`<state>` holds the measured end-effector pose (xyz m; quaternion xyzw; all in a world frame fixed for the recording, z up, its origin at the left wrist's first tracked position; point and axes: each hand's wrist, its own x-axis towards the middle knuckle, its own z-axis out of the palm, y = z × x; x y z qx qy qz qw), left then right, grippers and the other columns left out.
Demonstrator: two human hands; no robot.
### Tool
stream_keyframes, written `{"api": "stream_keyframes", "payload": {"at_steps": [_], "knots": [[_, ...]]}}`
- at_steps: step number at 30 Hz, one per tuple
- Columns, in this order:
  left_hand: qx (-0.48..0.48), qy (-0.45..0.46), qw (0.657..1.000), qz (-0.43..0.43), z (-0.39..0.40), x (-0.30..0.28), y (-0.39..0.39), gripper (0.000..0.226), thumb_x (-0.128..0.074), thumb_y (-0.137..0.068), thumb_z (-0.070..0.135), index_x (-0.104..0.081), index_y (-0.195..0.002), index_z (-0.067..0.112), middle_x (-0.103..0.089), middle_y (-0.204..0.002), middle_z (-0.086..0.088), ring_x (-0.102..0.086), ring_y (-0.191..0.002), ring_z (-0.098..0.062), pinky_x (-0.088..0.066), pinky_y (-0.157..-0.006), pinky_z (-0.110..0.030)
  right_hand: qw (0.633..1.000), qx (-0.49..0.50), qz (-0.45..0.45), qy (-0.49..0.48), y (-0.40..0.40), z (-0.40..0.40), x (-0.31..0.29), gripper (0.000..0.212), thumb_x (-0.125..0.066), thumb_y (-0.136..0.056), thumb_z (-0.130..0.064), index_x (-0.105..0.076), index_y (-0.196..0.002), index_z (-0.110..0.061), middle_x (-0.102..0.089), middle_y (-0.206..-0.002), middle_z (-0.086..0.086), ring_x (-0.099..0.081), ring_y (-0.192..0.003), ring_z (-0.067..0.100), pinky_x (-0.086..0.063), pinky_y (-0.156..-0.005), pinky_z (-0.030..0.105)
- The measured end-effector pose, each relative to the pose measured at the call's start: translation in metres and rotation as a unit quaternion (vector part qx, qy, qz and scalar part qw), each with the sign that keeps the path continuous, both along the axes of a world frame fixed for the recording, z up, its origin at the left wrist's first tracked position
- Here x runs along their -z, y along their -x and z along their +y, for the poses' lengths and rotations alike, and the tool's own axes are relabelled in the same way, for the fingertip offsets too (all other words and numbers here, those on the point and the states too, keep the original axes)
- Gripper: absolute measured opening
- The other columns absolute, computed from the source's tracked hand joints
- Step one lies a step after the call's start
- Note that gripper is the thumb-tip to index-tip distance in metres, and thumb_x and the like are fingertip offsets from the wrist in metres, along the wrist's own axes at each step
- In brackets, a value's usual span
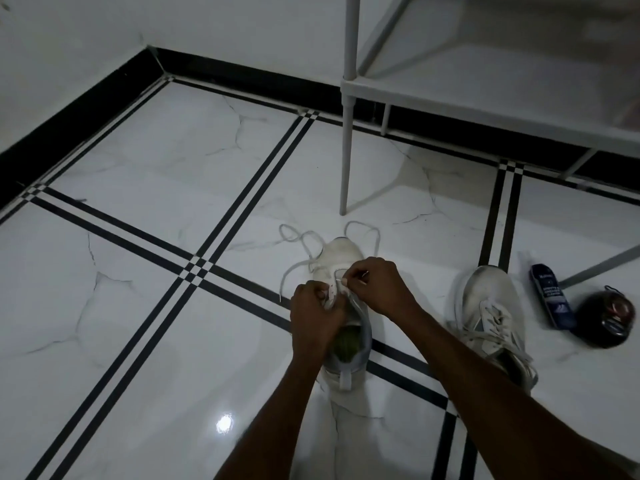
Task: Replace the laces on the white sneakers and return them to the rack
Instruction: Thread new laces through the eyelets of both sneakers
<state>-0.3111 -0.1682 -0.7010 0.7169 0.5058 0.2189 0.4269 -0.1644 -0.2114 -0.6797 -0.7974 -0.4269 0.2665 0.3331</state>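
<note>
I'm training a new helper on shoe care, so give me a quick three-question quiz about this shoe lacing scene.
1. True or false: both hands work on the sneaker being laced.
2. What lies right of the second sneaker? A) dark bottle and round black tin B) brush C) scissors
3. Fill in: the loose white lace trails on the floor near the shoe's ____.

Key: 1 true: the left hand and right hand pinch at its eyelets. 2 A: dark bottle, round black tin. 3 toe.
</note>
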Motion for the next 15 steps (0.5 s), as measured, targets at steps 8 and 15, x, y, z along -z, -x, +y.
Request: {"api": "stream_keyframes", "payload": {"at_steps": [8,15], "knots": [[-0.017,-0.007,0.998,-0.066,0.009,0.007,0.002,0.014,-0.069,-0.092,0.017,-0.078,-0.102,0.016,-0.075,-0.096,0.005,-0.068,-0.092,-0.008,-0.056,-0.087,-0.032,0.999,-0.033,-0.022,-0.015,0.003,0.002,0.014,0.011,-0.07,-0.084,-0.008,-0.081,-0.087,-0.009,-0.074,-0.089,0.006,-0.066,-0.083,0.011,-0.055,-0.081,0.027],[-0.008,0.019,0.996,-0.087,0.015,0.015,0.0,0.014,-0.068,-0.094,0.019,-0.079,-0.103,0.016,-0.076,-0.097,0.009,-0.069,-0.095,-0.004,-0.057,-0.088,-0.03,0.998,-0.025,-0.049,0.032,0.005,0.004,0.031,0.016,-0.064,-0.089,-0.022,-0.079,-0.088,-0.017,-0.065,-0.096,0.001,-0.062,-0.088,0.016,-0.054,-0.078,0.041]]}}
